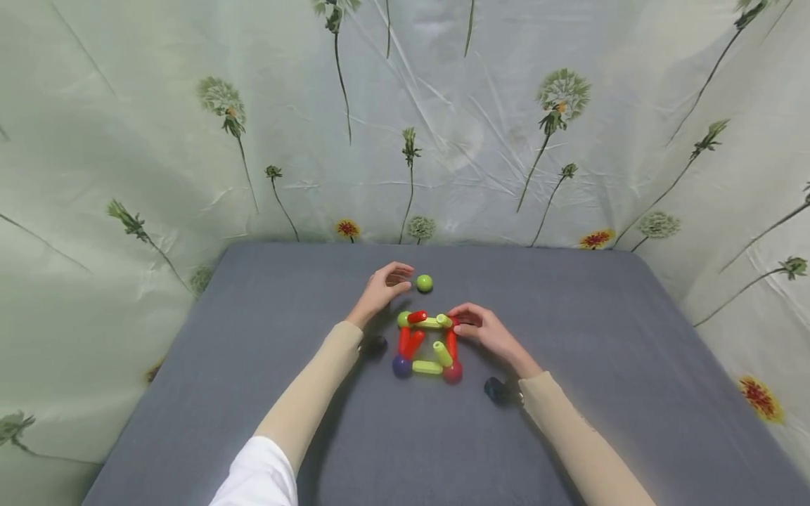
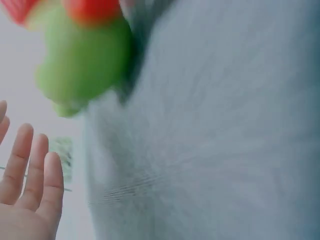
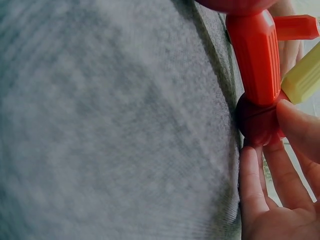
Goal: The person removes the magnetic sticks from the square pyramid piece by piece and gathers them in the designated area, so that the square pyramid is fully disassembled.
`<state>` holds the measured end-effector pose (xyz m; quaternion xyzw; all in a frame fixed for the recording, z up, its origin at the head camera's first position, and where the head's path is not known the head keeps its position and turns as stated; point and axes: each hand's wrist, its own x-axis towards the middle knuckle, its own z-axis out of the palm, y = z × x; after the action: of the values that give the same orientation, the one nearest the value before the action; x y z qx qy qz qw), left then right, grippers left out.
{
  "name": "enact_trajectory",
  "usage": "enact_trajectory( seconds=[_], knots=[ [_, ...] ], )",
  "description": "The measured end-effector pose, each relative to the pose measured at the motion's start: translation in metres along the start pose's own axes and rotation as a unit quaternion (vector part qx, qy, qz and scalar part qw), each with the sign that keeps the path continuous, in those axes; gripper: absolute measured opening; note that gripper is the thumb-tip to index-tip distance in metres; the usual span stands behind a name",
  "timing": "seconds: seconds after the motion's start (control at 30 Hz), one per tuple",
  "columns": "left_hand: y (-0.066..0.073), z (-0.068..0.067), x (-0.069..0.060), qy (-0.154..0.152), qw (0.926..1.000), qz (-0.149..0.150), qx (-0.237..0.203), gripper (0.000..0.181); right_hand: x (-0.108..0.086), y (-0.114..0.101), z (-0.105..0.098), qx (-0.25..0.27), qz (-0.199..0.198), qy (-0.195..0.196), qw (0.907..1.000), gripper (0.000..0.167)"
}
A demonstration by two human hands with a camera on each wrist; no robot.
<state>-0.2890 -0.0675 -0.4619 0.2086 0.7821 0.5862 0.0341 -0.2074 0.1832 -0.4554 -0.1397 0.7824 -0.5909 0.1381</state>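
Red rods (image 1: 451,345), yellow-green rods (image 1: 427,367); green balls (image 1: 425,283), red balls (image 1: 452,373), one purple ball (image 1: 401,367). Tabletop (image 1: 405,436), plain grey; curtain (image 1: 443,98), pale green-white, printed with green dandelions (image 1: 564,93) and red-and-yellow flowers (image 1: 761,398). Sleeves (image 1: 316,372), beige and white.

frame (image 1: 414,344) on tbl (image 1: 405,436) | loose ball (image 1: 425,283) bhd frame | L fingers (image 2: 52,175) ball's L | R fingers (image 3: 285,175) frame's R
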Motion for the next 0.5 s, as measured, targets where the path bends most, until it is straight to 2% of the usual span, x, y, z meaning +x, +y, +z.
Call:
enact_trajectory(
  seconds=[0.1, 0.2, 0.3, 0.4, 0.5],
  knots=[
    [0.007, -0.002, -0.017, -0.03, 0.9988, 0.031, -0.022, 0.024, -0.005, -0.01, -0.001, -0.002, -0.009, -0.002, 1.0, 0.028],
    [0.015, -0.002, -0.033, -0.084, 0.995, 0.038, -0.038, 0.024, -0.006, -0.01, -0.002, 0.003, -0.009, -0.003, 1.0, 0.028],
    [0.019, 0.004, -0.044, -0.118, 0.9924, 0.033, -0.016, 0.029, -0.003, -0.002, -0.003, 0.008, -0.002, -0.001, 1.0, 0.029],
    [0.02, 0.012, -0.048, -0.121, 0.9909, 0.045, 0.038, 0.03, 0.0, 0.007, -0.003, 0.01, 0.001, 0.004, 0.9999, 0.03],
    [0.021, 0.018, -0.05, -0.107, 0.9887, 0.064, 0.083, 0.026, 0.002, 0.009, -0.001, 0.014, -0.008, 0.002, 0.9999, 0.031]
  ],
)
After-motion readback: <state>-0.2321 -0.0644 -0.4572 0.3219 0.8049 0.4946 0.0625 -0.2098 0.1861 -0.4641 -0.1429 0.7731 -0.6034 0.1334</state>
